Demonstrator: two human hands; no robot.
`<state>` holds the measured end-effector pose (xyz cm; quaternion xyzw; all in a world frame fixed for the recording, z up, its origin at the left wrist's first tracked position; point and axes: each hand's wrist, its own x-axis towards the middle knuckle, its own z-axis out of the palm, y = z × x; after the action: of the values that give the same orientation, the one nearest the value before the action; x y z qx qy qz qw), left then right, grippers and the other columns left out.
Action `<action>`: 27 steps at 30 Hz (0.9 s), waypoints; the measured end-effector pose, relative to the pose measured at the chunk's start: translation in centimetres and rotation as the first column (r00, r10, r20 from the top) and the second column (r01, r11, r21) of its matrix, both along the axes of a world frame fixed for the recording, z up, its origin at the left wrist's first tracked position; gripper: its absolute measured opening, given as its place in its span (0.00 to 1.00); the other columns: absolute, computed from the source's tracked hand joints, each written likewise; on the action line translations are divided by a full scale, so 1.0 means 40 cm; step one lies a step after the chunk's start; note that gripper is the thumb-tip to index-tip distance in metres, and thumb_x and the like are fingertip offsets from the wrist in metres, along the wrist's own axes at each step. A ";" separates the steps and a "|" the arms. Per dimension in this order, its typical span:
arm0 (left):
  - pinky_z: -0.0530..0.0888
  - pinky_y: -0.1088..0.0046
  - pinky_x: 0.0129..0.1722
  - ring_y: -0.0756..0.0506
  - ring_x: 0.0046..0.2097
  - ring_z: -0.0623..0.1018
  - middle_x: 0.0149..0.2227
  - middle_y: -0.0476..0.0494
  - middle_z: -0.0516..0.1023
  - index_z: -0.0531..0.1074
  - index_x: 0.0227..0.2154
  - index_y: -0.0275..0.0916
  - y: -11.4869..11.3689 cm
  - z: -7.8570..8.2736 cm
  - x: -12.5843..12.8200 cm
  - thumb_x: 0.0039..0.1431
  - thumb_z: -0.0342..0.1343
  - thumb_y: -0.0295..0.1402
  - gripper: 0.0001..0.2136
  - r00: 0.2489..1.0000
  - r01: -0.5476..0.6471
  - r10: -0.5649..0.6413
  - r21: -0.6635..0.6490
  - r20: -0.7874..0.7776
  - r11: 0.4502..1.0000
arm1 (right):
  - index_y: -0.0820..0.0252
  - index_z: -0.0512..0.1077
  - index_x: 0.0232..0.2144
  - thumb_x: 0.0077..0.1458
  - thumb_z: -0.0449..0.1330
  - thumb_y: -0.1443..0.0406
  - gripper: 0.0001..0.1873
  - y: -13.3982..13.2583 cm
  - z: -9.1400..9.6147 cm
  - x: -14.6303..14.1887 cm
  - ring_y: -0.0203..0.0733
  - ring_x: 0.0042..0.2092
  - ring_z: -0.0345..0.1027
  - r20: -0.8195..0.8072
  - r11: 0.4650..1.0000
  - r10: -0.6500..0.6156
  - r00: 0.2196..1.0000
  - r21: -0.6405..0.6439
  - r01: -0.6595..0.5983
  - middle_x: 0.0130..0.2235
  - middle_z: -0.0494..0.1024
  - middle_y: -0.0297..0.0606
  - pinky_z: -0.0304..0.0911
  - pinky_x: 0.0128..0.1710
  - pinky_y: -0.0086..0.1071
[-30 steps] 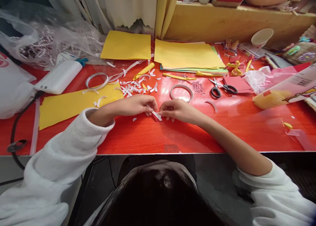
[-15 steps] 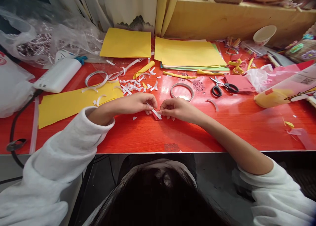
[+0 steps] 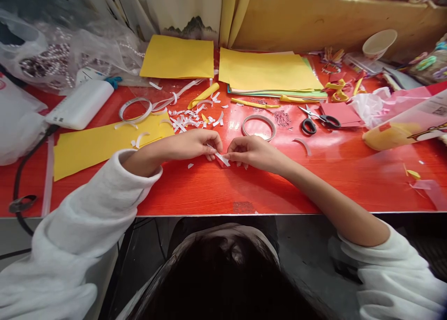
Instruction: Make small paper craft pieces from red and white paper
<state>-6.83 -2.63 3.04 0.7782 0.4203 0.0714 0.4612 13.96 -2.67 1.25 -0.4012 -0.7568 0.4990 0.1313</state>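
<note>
My left hand [image 3: 200, 144] and right hand [image 3: 252, 153] both pinch the white strip [image 3: 221, 159], its long axis slanting from the left grip rightward and toward me.

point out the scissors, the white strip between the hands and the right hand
Scissors [image 3: 313, 114], head view, on the blades
White strip [image 3: 222, 159], head view, on its middle
Right hand [image 3: 256, 153], head view, on its back

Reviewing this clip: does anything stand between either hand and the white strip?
Nothing visible does. The left hand and right hand both have fingertips on the white strip. The tape roll and paper scraps lie beyond the hands, not between.
</note>
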 end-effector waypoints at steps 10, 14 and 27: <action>0.67 0.75 0.36 0.48 0.38 0.74 0.38 0.44 0.74 0.69 0.36 0.35 0.000 -0.003 -0.001 0.57 0.50 0.34 0.09 1.000 0.004 -0.004 0.019 -0.015 1.000 | 0.64 0.69 0.27 0.55 0.58 0.62 0.10 -0.003 -0.006 0.001 0.31 0.24 0.64 0.002 0.999 -0.006 1.000 0.042 0.006 0.24 0.72 0.35 0.58 0.21 0.25; 0.67 0.75 0.36 0.48 0.38 0.74 0.39 0.44 0.74 0.69 0.37 0.35 -0.002 0.000 0.001 0.57 0.50 0.33 0.09 1.000 0.000 0.001 0.025 -0.026 1.000 | 0.64 0.69 0.27 0.55 0.58 0.61 0.11 -0.003 -0.007 0.001 0.31 0.24 0.64 0.008 0.998 -0.003 1.000 0.059 0.002 0.24 0.72 0.35 0.57 0.22 0.26; 0.67 0.72 0.38 0.47 0.38 0.74 0.36 0.45 0.74 0.70 0.36 0.35 -0.005 0.015 0.007 0.56 0.50 0.34 0.09 0.998 -0.042 0.043 0.022 -0.051 0.999 | 0.64 0.69 0.26 0.54 0.59 0.58 0.14 -0.006 -0.010 0.002 0.31 0.26 0.62 0.043 0.989 -0.045 0.998 0.142 0.038 0.26 0.73 0.36 0.53 0.24 0.27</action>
<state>-6.55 -2.83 3.64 0.7754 0.4478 0.0655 0.4404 14.03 -2.89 0.84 -0.4179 -0.7846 0.4320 0.1522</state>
